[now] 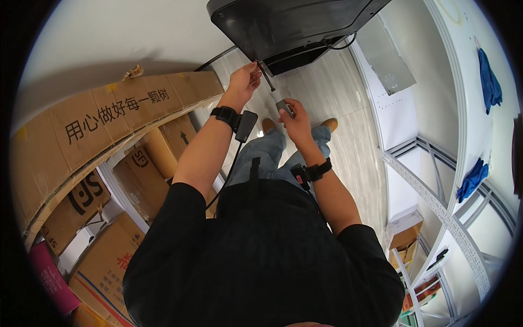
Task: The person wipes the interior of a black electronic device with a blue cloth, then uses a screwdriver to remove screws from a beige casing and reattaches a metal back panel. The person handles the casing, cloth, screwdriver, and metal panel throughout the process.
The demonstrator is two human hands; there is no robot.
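In my right hand (295,120) is a screwdriver (282,105) with a grey handle, my fingers wrapped round it. Its long dark shaft slants up and left to the lower edge of a large black casing (294,27). Close to the shaft's tip, my left hand (243,82) has thumb and forefinger pinched together at that edge. What they pinch is too small to make out. A black cable (344,48) loops out from the casing's underside at the right.
Cardboard boxes (131,182) fill a shelf on my left, behind a long cardboard strip (117,111). White metal shelving (436,185) stands on the right, with blue cloths (488,82) on it. My shoes (329,124) are on the pale wood-look floor (348,141).
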